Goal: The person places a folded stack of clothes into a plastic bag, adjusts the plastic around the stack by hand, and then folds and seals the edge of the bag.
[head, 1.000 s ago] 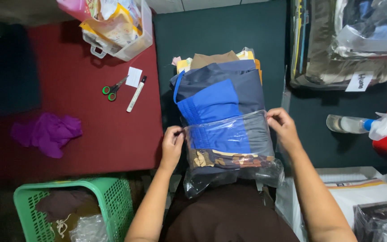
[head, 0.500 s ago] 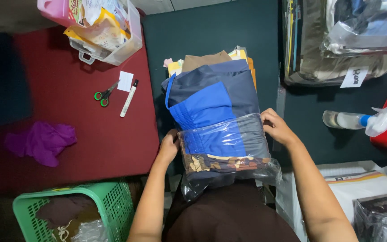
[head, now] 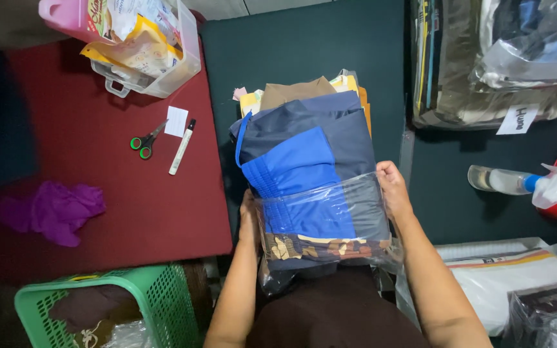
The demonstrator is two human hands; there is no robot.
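Observation:
A folded blue and navy garment point(head: 304, 161) lies on a stack of folded clothes in front of me, its near half inside a clear plastic bag point(head: 330, 212). My left hand point(head: 248, 219) grips the bag's left edge, mostly hidden behind it. My right hand point(head: 393, 188) grips the bag's right edge near its open mouth. A brown patterned fabric point(head: 317, 246) shows at the bag's bottom. Tan and yellow folded items point(head: 294, 91) stick out beyond the garment.
On the red mat point(head: 98, 187) lie green-handled scissors point(head: 143, 143), a white marker point(head: 182, 147), a paper slip and purple cloth point(head: 53, 209). A clear bin point(head: 162, 71) stands at the back, a green basket point(head: 111, 309) at front left, a spray bottle point(head: 523, 183) and bagged goods at right.
The bag has slid further up over the blue garment, and both hands moved with its edges. The view has shifted slightly.

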